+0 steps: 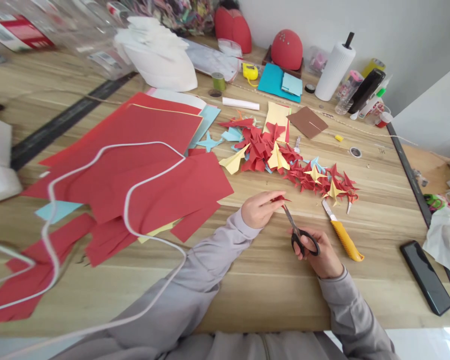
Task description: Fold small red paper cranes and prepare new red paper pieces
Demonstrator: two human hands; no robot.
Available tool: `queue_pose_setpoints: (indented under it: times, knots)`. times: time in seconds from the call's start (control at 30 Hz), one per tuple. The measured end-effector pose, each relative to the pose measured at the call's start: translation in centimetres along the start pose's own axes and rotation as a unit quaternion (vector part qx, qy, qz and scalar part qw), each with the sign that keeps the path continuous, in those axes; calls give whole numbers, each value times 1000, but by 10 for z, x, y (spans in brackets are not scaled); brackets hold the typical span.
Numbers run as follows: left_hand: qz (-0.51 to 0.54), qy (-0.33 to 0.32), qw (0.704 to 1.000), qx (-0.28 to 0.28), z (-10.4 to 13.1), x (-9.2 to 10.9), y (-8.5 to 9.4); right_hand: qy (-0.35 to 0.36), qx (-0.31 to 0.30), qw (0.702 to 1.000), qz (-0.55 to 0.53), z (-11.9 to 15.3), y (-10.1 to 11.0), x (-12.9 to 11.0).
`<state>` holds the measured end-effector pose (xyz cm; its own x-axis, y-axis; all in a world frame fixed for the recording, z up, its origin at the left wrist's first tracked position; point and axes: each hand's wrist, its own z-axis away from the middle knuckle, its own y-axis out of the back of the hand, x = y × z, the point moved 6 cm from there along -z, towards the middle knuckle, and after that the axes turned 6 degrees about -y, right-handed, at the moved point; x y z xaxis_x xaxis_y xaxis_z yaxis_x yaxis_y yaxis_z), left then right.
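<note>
Between the fingertips of my left hand [261,209] is a small folded piece of red paper [281,199]. My right hand [321,254] has its fingers in the black handles of a pair of scissors [292,223], whose tips point up at the red piece. Just beyond my hands lies a long pile of folded red paper shapes [257,150], with some yellow and blue ones among them. A yellow utility knife [345,240] lies right of the scissors. Large red paper sheets [153,175] are spread on the left.
A white cable [129,200] loops over the red sheets. A black phone [426,277] lies at the right edge. Along the back stand a white paper roll [334,72], a yellow tape measure [250,71], a red dome [287,49] and a white bag [157,60].
</note>
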<state>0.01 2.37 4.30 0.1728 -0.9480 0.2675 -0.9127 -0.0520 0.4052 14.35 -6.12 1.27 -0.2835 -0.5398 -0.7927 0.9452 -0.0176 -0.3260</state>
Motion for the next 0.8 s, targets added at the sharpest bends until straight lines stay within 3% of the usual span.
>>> queue_pose_setpoints:
  times: [0.8]
  knots:
    - [10, -1, 1000, 3, 1, 0, 1, 4, -5, 1000, 15, 0, 1, 1]
